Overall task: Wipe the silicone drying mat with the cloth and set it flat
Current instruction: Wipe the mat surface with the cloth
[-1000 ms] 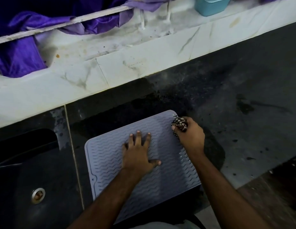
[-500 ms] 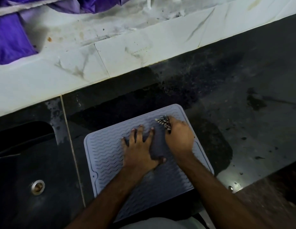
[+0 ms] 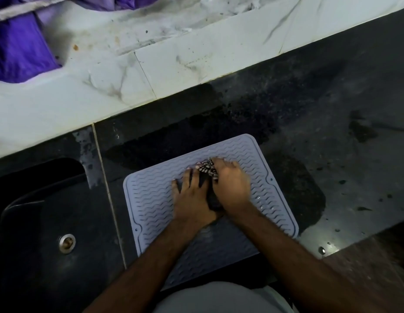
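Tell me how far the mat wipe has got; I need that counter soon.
Done: the mat already lies flat on the dark counter. In hand: the left hand presses it flat while the right hand rubs the cloth near its middle. Left: droplets show right of the hands; that side needs wiping.

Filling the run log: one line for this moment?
left hand flat on mat | right hand gripping cloth, mid-mat | mat flat on counter

No writing, label, brand or number can be read anywhere in the head view; the grey mat (image 3: 151, 199) shows only wavy ridges, and any fine marking may be lost to blur.
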